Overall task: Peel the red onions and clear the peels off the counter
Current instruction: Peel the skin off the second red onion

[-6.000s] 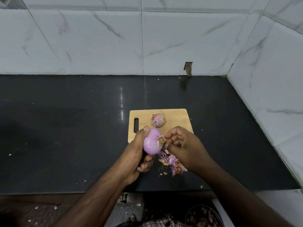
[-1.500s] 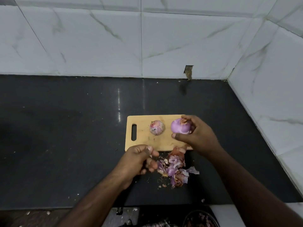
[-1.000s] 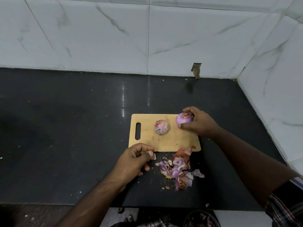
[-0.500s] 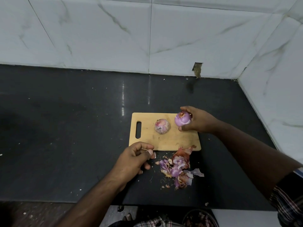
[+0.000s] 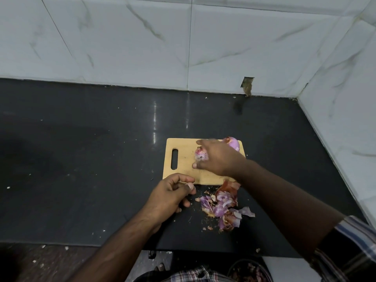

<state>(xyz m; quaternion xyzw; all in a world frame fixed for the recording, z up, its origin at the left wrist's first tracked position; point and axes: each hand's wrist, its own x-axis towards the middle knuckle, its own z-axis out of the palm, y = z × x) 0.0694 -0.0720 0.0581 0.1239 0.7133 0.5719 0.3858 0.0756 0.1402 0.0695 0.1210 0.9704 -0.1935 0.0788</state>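
A wooden cutting board (image 5: 183,145) lies on the black counter (image 5: 91,149). A peeled purple onion (image 5: 233,143) sits free at its back right corner. My right hand (image 5: 218,157), blurred, reaches across the board, forefinger and thumb curved round an onion still in its skin (image 5: 200,154) at the middle. At the board's front edge my left hand (image 5: 173,193) rests with fingers curled and thumb on forefinger, nothing plainly in it. A pile of red and purple peels (image 5: 221,204) lies on the counter in front of the board, just right of my left hand.
White marble-look tiled walls close off the back and right, with a small hole (image 5: 247,84) in the back wall. Below the counter's front edge the rim of a dark bowl (image 5: 249,269) with scraps shows. Small crumbs dot the counter.
My right hand set the peeled onion down at the board's back right corner, let go, and moved left over the unpeeled onion. My left hand has stayed put.
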